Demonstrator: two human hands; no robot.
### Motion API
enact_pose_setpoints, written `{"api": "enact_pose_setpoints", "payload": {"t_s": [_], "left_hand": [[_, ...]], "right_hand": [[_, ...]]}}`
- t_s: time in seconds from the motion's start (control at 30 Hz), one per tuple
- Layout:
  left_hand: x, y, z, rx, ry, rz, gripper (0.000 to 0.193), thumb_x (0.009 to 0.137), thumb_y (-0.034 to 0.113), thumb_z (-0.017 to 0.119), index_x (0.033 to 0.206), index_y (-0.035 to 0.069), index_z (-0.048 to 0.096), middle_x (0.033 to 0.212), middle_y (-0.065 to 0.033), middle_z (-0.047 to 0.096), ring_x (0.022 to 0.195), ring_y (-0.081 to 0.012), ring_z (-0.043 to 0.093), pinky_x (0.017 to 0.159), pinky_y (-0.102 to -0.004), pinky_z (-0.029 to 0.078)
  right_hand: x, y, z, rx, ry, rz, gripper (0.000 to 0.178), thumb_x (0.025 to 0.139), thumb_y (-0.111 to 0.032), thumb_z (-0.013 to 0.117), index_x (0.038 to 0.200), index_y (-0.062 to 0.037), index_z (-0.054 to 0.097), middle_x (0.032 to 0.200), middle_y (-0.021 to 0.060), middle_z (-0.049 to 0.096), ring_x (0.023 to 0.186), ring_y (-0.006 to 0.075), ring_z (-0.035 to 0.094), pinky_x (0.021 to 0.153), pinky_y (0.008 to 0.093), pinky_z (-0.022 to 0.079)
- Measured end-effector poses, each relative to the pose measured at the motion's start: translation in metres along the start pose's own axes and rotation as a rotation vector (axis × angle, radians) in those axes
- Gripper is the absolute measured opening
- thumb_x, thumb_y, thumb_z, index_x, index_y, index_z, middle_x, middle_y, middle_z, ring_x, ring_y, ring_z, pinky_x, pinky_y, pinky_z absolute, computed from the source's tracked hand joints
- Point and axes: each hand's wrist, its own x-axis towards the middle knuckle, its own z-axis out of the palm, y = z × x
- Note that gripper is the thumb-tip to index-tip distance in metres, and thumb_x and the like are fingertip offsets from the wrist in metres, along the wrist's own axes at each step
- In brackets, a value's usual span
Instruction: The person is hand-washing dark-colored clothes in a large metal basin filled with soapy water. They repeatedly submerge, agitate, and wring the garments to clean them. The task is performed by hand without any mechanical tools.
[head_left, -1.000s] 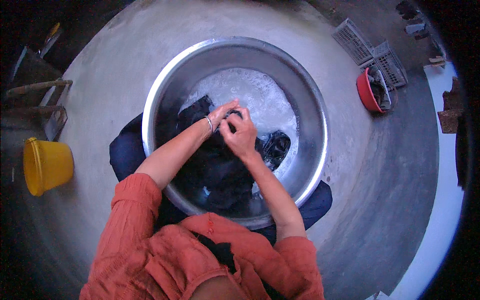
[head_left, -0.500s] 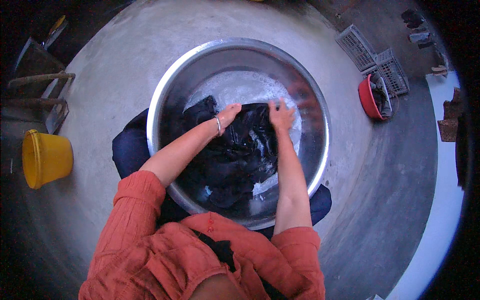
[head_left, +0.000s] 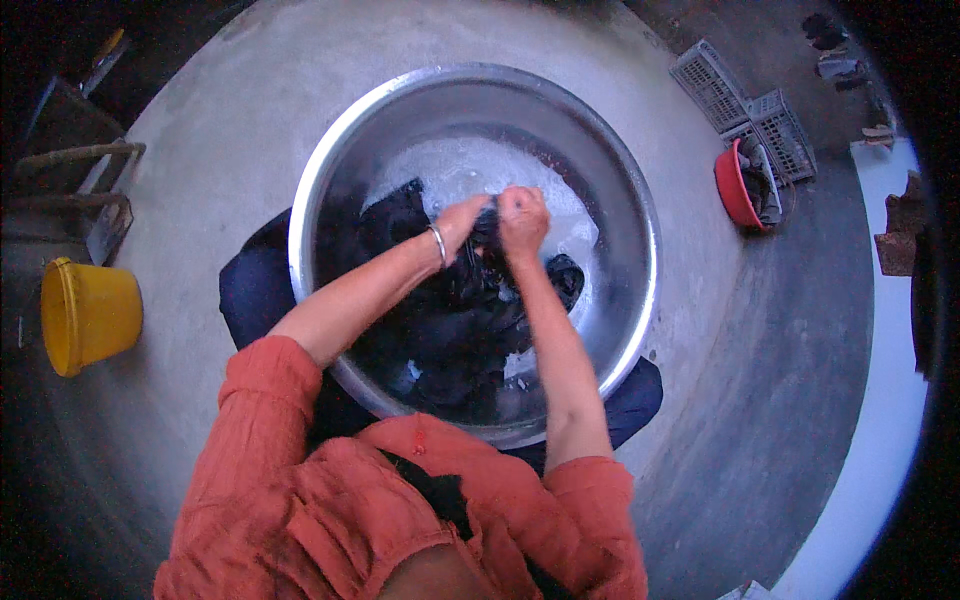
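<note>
A wide metal basin (head_left: pixel 625 330) sits between my legs with soapy water (head_left: pixel 440 165) in it. Wet black cloth (head_left: pixel 450 335), probably clothing, fills its near and middle part. My left hand (head_left: pixel 462 222), with a silver bangle at the wrist, is closed on a bunched piece of that cloth. Close beside it, my right hand (head_left: pixel 523 222) is a fist around the same bunch. A short stretch of dark cloth shows between the two hands. Both are slightly blurred, and the fingers' undersides are hidden.
A yellow bucket (head_left: pixel 105 315) stands on the concrete floor (head_left: pixel 225 130) at the left, below a wooden-framed object (head_left: pixel 85 155). At the right are a red tub (head_left: pixel 735 188) with dark items in it and grey plastic crates (head_left: pixel 710 85).
My hands have come closer together. The right hand, with fingers spread before, has moved left and closed on the cloth. The cloth between them is now bunched up.
</note>
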Motion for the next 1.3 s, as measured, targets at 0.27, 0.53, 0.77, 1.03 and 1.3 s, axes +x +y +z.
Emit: {"api": "enact_pose_setpoints", "payload": {"t_s": [0.27,0.53,0.77,1.03,1.3], "left_hand": [[-0.028,0.051,-0.02,0.184,-0.42,-0.211,0.034,0.078,0.032,0.06,0.1,0.007,0.061,0.094,-0.0053,0.063,0.075,-0.0157,0.061,0.068,-0.0302,0.05],[0.012,0.01,-0.021,0.525,-0.201,-0.152,0.021,0.071,0.007,0.047,0.089,0.006,0.059,0.089,-0.0071,0.059,0.077,-0.0158,0.057,0.069,-0.0315,0.048],[0.001,0.003,-0.016,-0.152,-0.399,-0.22,0.015,0.079,0.015,0.054,0.09,0.006,0.058,0.082,-0.0032,0.059,0.071,-0.014,0.056,0.068,-0.0297,0.049],[-0.011,0.009,-0.006,0.036,-0.47,-0.232,0.041,0.084,0.043,0.051,0.101,0.007,0.059,0.089,-0.0024,0.06,0.074,-0.0109,0.056,0.067,-0.024,0.046],[-0.026,0.003,0.013,0.395,-0.269,-0.079,0.09,0.072,0.047,0.066,0.135,-0.002,0.024,0.131,-0.0212,0.034,0.125,-0.0215,0.028,0.103,-0.0317,0.02]], "right_hand": [[0.058,-0.037,-0.071,-0.301,0.166,-0.292,0.017,0.073,-0.024,0.065,0.082,-0.01,0.063,0.108,0.0153,0.048,0.101,0.0348,0.042,0.084,0.0438,0.035],[-0.058,-0.036,-0.065,0.125,-0.504,-0.326,0.036,0.068,0.002,0.05,0.104,-0.0014,0.051,0.108,0.0182,0.045,0.103,0.0352,0.045,0.09,0.0395,0.036],[-0.077,-0.047,-0.073,0.223,-0.426,-0.275,0.043,0.058,0.003,0.047,0.101,0.0005,0.05,0.101,0.0172,0.048,0.09,0.035,0.049,0.081,0.0397,0.042],[-0.094,-0.099,-0.08,0.385,-0.168,-0.363,0.041,0.053,0.011,0.041,0.09,0.0,0.056,0.09,0.0155,0.051,0.083,0.0285,0.052,0.077,0.033,0.043],[-0.094,-0.102,-0.092,0.38,-0.345,-0.539,0.046,0.054,0.014,0.045,0.097,0.0006,0.053,0.096,0.0164,0.049,0.09,0.0335,0.052,0.079,0.0373,0.045]]}}
